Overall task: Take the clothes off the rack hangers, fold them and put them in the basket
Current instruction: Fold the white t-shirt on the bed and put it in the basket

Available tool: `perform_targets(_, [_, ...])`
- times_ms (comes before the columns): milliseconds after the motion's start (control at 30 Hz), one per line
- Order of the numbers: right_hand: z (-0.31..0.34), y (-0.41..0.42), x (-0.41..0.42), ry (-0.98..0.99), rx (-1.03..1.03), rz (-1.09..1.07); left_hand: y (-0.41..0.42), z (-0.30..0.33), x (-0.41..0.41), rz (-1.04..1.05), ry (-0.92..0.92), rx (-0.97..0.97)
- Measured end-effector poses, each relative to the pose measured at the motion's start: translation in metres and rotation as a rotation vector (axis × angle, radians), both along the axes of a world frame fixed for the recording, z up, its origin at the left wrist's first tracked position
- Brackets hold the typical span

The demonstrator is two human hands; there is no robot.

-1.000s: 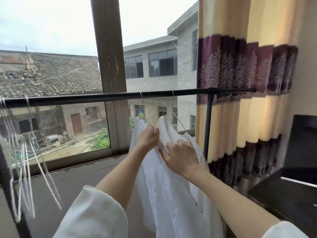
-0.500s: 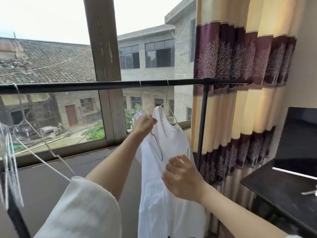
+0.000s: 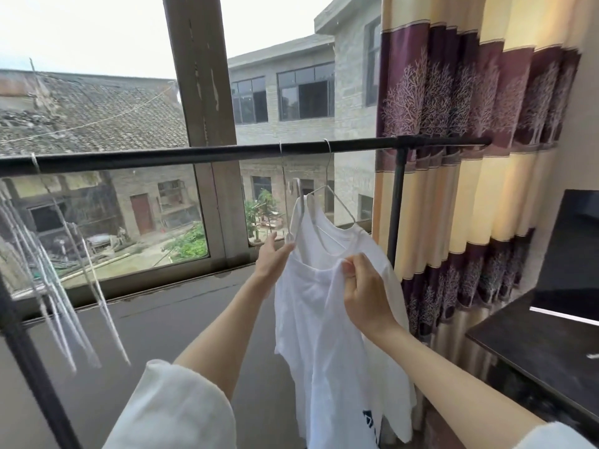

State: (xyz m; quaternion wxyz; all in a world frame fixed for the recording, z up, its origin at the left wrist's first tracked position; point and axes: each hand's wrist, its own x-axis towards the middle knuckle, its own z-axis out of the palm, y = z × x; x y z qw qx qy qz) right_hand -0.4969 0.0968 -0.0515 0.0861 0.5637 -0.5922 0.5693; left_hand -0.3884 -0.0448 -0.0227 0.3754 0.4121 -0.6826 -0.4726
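Up at the far side of the scene, the head view shows a black rack bar point(image 3: 194, 157) running left to right in front of a window point(image 3: 107, 202), with its upright post point(image 3: 397, 202) standing just before a purple and cream curtain point(image 3: 470, 157). Two wire hangers hook over the bar right of the window's wooden post: the left hanger point(image 3: 285, 202) hangs bare and nearly edge-on, while the right hanger point(image 3: 337, 202) sits partly inside the collar of a white T-shirt point(image 3: 324, 319). That shirt hangs below the bar, between the two forearms, with its right shoulder on the wire and its left shoulder drawn up toward the bare hanger. The right hand point(image 3: 366, 296) pinches the near edge of the collar between thumb and curled fingers, pulling it toward the camera. The left hand point(image 3: 274, 257) is spread, fingers straight, its fingertips touching the shirt's left shoulder and the bottom of the bare hanger; it clasps nothing. A dark printed mark point(image 3: 369, 422) shows low on the shirt. At the far left, a bunch of empty pale hangers point(image 3: 61, 286) dangles from the bar, blurred. A dark table point(image 3: 534, 358) stands at the near right, beside the curtain.
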Motion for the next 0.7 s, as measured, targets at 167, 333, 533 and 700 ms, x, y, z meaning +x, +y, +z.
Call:
perform_targets(167, [0.003,0.011,-0.02,-0.072,-0.044,-0.045,-0.006,-0.005,-0.026,-0.134,0.237,0.063])
perform_targets(333, [0.007,0.017,-0.037,-0.109,-0.02,-0.066,-0.02,-0.035,-0.034,-0.059,0.155,-0.144])
perform_targets(533, [-0.004,0.019,-0.049,-0.111,0.041,-0.091,-0.029,-0.052,-0.025,0.116,0.359,0.149])
perform_targets(700, [-0.027,0.011,-0.037,-0.092,0.286,0.053,-0.045,-0.081,0.005,0.386,0.165,0.362])
